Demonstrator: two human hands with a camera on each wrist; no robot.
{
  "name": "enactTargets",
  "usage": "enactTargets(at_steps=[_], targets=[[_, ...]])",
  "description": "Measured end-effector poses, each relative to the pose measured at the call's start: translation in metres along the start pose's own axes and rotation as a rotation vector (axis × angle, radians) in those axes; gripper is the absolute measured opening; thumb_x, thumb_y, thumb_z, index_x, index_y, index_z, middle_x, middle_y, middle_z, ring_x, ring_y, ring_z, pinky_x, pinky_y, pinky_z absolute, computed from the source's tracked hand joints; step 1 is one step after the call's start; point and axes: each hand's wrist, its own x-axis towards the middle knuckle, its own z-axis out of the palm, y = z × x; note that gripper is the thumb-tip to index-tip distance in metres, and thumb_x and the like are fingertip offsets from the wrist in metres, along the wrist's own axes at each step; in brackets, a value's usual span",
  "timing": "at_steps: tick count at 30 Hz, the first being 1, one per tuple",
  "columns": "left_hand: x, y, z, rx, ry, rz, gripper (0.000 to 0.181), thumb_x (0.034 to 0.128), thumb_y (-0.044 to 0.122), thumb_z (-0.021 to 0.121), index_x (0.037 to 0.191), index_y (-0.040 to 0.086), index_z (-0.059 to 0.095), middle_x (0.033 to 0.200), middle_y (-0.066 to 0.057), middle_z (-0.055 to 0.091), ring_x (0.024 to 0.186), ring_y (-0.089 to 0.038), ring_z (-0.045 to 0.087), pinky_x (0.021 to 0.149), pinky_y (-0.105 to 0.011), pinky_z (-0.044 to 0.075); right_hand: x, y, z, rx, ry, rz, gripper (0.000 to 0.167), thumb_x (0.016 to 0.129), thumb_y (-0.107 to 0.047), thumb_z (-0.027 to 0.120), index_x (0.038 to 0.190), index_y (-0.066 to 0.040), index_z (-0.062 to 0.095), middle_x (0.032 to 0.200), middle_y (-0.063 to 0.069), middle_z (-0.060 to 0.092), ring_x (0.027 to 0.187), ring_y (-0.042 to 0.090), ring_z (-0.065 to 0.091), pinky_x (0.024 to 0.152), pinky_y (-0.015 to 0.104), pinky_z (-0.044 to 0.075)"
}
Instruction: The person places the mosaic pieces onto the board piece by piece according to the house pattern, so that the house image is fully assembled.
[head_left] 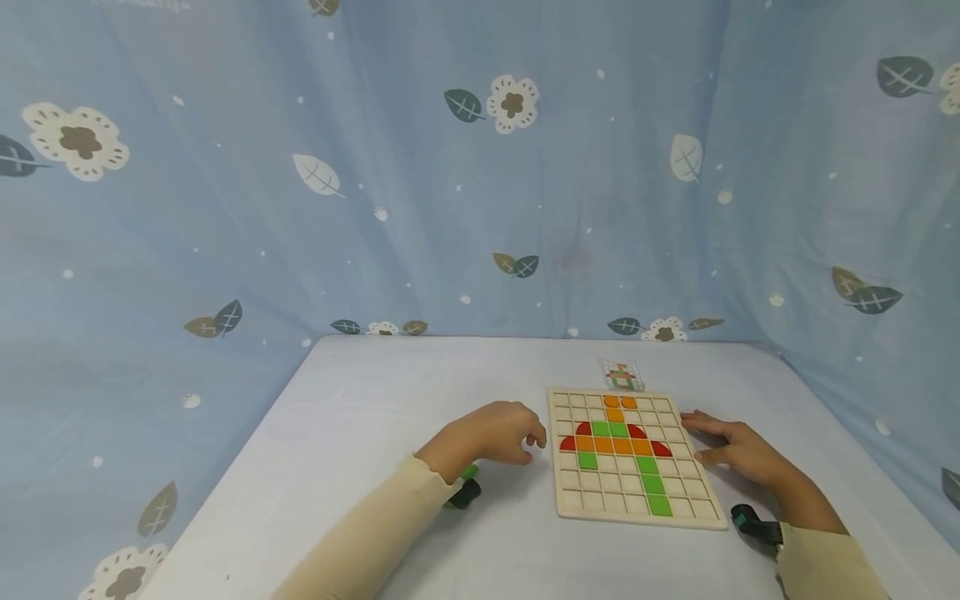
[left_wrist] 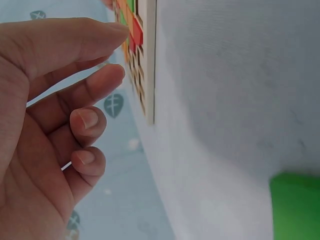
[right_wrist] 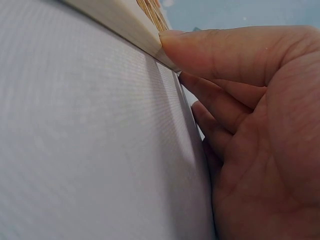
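Note:
A square wooden grid board (head_left: pixel 592 502) lies on the table, with colored tiles in some cells. Orange square tiles (head_left: pixel 603 445) form a row, flanked by red rounded tiles (head_left: pixel 660 449). Green square tiles (head_left: pixel 652 484) run down toward the near edge, and orange round tiles (head_left: pixel 628 402) sit at the far edge. Left of the board hovers my left hand (head_left: pixel 495 433), fingers loosely bent; a gap between thumb and forefinger (left_wrist: pixel 107 80) holds nothing. My right hand (head_left: pixel 742 450) rests at the board's right side, its thumb (right_wrist: pixel 200 52) touching the edge.
Beyond the board lies a small pattern card (head_left: pixel 622 376). A green object (left_wrist: pixel 297 207), partly hidden in the head view, is beneath my left wrist; its kind is unclear. Black wrist cameras (head_left: pixel 756 525) sit by both wrists. A blue patterned curtain (head_left: pixel 420 167) surrounds the white table (head_left: pixel 360 400).

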Motion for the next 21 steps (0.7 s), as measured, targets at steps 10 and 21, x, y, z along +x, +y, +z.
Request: enactTargets(at_steps=[10,21], targets=[[-0.024,-0.004,0.004,0.029,-0.015,-0.054,0.021,0.0821,0.021,0.077,0.102,0.025,0.075,0.085,0.016,0.06,0.077,-0.002,0.052,0.072,-0.022,0.046,0.0,-0.001,0.0,0.016,0.003,-0.017,0.071,0.072,-0.015,0.079,0.134,0.007,0.052,0.148,0.031,0.029,0.136,0.054,0.017,0.101,0.072,0.015],[-0.057,-0.011,0.011,0.039,0.028,-0.055,0.025,0.081,0.017,0.076,0.104,0.026,0.074,0.087,0.017,0.06,0.078,-0.001,0.053,0.075,-0.022,0.047,0.0,0.002,0.001,0.026,-0.007,-0.005,0.071,0.072,-0.016,0.079,0.134,0.007,0.053,0.148,0.032,0.028,0.136,0.055,0.015,0.102,0.071,0.014]])
